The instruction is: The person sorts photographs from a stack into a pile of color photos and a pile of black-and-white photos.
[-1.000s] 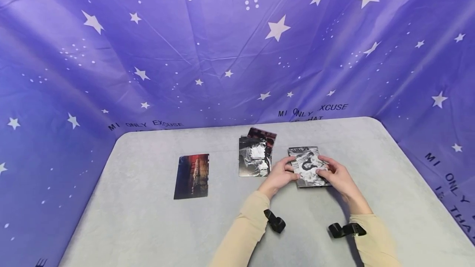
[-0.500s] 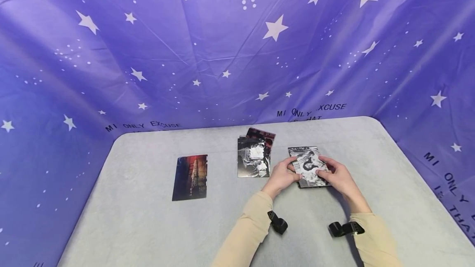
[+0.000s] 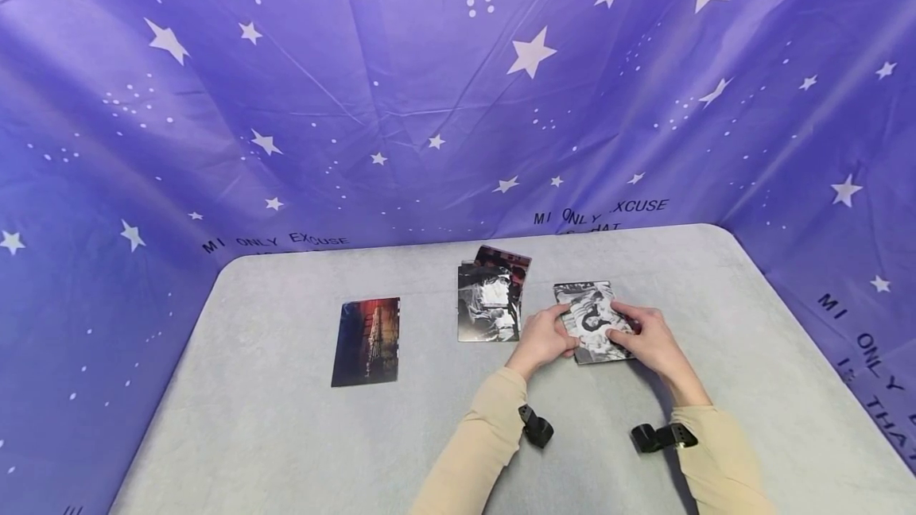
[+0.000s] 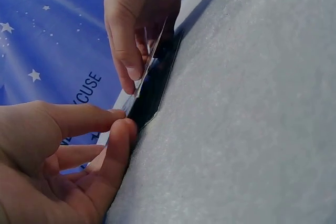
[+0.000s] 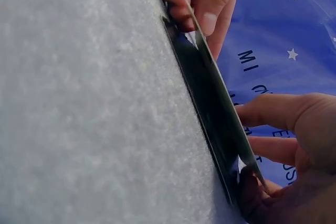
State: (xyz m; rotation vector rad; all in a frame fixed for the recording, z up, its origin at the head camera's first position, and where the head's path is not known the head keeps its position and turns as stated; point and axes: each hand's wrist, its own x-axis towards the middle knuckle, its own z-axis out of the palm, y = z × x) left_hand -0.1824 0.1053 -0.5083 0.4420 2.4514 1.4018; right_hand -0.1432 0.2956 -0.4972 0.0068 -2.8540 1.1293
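Both my hands hold a black-and-white photo card [image 3: 592, 323] by its sides, right of the table's middle. My left hand [image 3: 541, 342] pinches its left edge, and my right hand [image 3: 650, 346] grips the right one, thumb on top. In the right wrist view, the card [image 5: 223, 90] stands slightly above a dark flat layer [image 5: 197, 95] lying on the table, a narrow gap between them. Only a strip of that lower layer shows past the far edge from the head. The left wrist view has the thumb and a finger of my left hand [image 4: 68, 156] closed at the card's corner.
Left of my hands lies an overlapping pile of photo cards [image 3: 489, 304], a reddish one sticking out behind. Farther left is a single dark card [image 3: 366, 342] with an orange-red picture. A purple star-printed cloth [image 3: 401, 86] hangs behind the grey table [image 3: 250, 435].
The held card has shifted slightly left and now covers more of the layer under it. My hands keep their hold; the other cards stay put.
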